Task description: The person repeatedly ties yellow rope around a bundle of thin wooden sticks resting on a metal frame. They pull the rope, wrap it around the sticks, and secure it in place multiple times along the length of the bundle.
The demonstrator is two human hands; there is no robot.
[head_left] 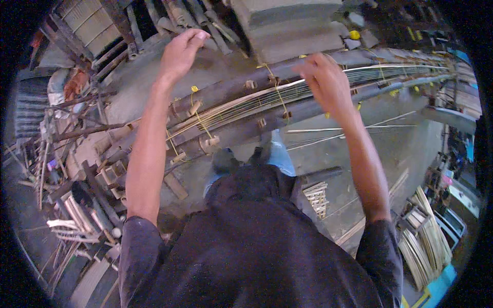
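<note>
Fingers of the left hand bend close together, those of the right hand curl loosely; whether either holds anything, I cannot tell. Thin strips run between dark poles, passing behind the right hand. Around are grey floor and piled wood.

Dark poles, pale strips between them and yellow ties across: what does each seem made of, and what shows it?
Dark poles: probably wood or bamboo, dull; brown, rounded. Pale strips: likely split bamboo or wood, fairly smooth; narrow, straw-coloured, gently bending. Yellow ties: perhaps plastic or fibre cord; thin, bright; finish unclear.
</note>
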